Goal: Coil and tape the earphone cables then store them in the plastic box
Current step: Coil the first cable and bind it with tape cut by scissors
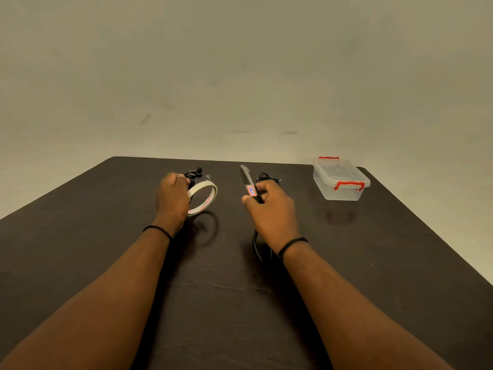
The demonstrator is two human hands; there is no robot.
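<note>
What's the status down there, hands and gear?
Left hand grips tape roll and earphone bundle. Right hand holds scissors. Plastic box closed, far right. Nothing blocking.

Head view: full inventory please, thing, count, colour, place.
table: 1, dark brown, fills the lower frame
wall: 1, beige, behind the table
plastic box: 1, clear with red latches, lid on, far right of the table
tape roll: 1, whitish, lifted above the table in the left grip
earphones: 1 bundle, black, in the left grip above the roll
scissors: 1, black with a red label, in the right grip
cable bundle: 1, black, behind the right hand
left hand: black wristband
right hand: black wristband
</note>
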